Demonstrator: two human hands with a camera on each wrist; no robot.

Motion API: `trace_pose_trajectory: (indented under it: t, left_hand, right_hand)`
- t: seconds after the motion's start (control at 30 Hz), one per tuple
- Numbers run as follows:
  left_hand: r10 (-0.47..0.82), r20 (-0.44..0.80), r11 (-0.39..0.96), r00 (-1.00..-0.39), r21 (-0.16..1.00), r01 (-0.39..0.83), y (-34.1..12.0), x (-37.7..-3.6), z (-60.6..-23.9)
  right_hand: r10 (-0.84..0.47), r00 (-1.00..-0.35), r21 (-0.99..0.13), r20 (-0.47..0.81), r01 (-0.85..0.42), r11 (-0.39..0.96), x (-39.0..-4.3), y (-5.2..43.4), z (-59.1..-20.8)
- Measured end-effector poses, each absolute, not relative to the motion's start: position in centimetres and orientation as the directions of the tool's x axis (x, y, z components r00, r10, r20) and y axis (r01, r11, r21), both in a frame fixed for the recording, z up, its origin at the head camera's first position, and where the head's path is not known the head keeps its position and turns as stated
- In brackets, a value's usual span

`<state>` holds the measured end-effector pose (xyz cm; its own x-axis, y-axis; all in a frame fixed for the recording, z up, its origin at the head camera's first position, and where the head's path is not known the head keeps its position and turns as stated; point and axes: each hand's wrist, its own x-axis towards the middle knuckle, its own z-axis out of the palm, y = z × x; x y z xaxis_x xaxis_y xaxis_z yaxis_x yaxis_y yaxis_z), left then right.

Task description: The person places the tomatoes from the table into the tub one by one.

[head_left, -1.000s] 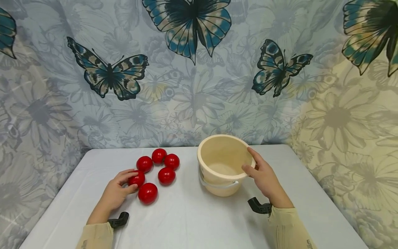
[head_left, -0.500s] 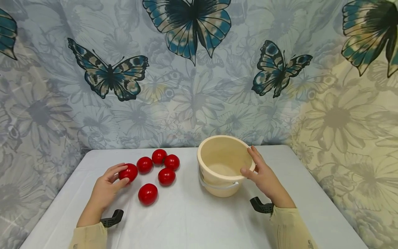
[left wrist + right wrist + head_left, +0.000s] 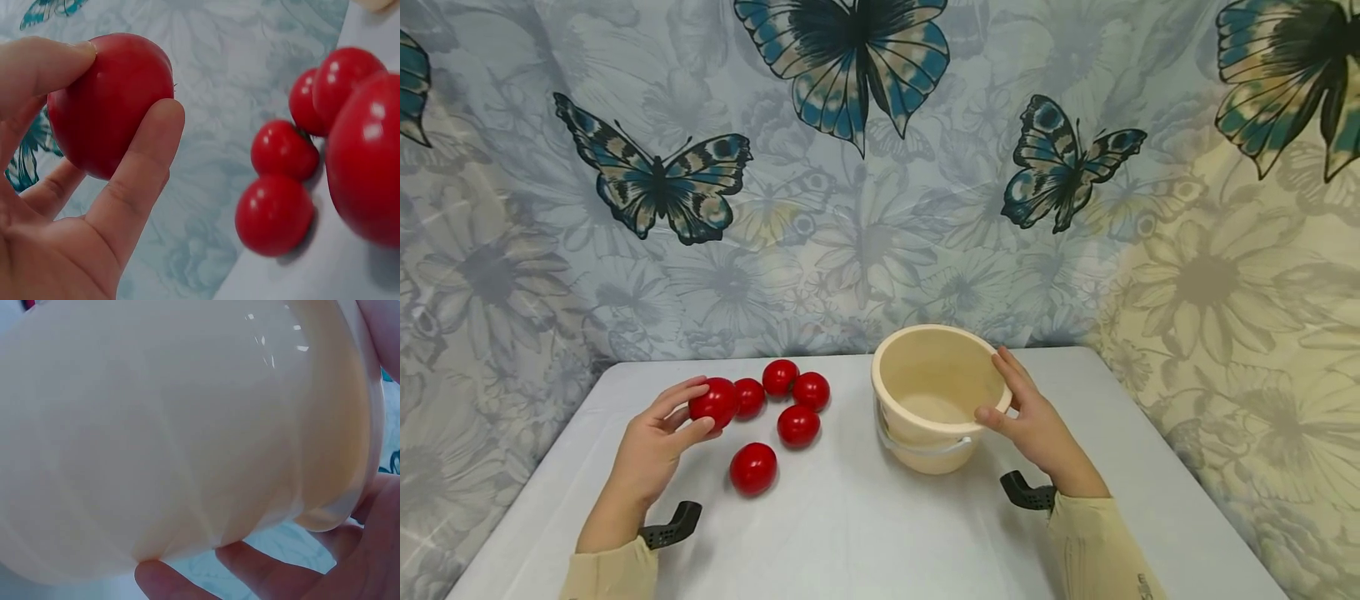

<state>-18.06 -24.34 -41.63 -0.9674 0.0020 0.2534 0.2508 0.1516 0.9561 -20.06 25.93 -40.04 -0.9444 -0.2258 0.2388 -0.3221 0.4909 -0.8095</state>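
Observation:
My left hand point(image 3: 651, 442) pinches a red tomato point(image 3: 713, 402) between thumb and fingers, lifted just above the white table point(image 3: 865, 533); the left wrist view shows the same tomato point(image 3: 111, 103) close up in my fingers point(image 3: 134, 181). Several more red tomatoes point(image 3: 796, 423) lie on the table to its right, one point(image 3: 754, 467) nearest me. My right hand point(image 3: 1033, 421) grips the right rim of a cream plastic bucket point(image 3: 934, 396), thumb at the front, fingers along the rim. The bucket wall point(image 3: 187, 431) fills the right wrist view. Nothing shows inside the bucket.
A butterfly-and-flower curtain point(image 3: 865, 183) hangs close behind the table and along both sides. Black wrist-camera mounts point(image 3: 670, 527) sit at both cuffs. The bucket's white handle point(image 3: 925, 446) hangs down its front.
My left hand has lifted one tomato off the table and drawn it up and to the left, away from the group. The right hand has stayed on the bucket rim.

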Motion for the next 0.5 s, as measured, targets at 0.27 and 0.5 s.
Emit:
trace_pose_trajectory:
  t: [0.27,0.5]
  left_hand:
    - [0.089,0.296,0.088,-0.951,0.949,0.304,-22.0,-18.2,-39.4]
    - [0.195,0.298,0.016,-0.934,0.952,0.307,-19.4,-18.3,-37.1]
  right_hand:
    - [-0.235,-0.936,-0.807,0.262,-0.346,0.478,-20.2,26.1,-40.1]
    - [-0.232,-0.936,-0.804,0.264,-0.347,0.483,-20.1,26.2,-40.2]
